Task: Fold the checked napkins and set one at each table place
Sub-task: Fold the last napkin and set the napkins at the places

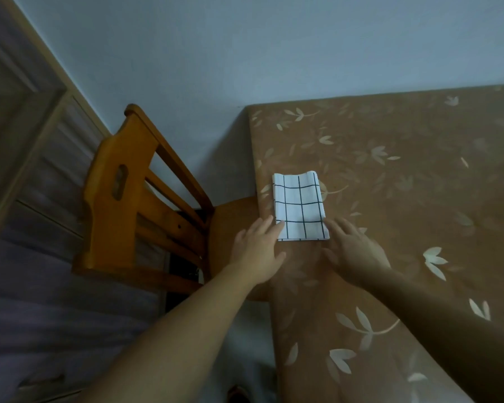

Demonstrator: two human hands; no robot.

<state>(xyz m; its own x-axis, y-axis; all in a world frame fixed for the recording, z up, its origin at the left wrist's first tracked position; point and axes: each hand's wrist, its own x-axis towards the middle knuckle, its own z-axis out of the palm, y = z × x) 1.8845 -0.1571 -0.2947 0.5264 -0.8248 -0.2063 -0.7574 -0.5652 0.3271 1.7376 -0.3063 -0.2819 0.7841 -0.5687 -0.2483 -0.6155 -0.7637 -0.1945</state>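
Bare forearms reach in from the bottom of the view. The left hand (258, 251) and right hand (352, 251) lie flat with fingers straight and only slightly apart, gripping nothing. Their tips are at the two near corners of the checked napkin (298, 205). The napkin is a folded white rectangle of soft cloth with a thin dark grid, and it lies on the table (405, 228) close to the left edge, beside the wooden chair (122, 199). The table's covering is brown with pale leaf prints and looks smooth, perhaps slick. An uneven push from either hand could therefore skew the napkin or slide it toward that edge and onto the chair seat. The napkin's far edge is wavy and not pressed flat, so the layers may spring apart if the hands brush it when they lift.
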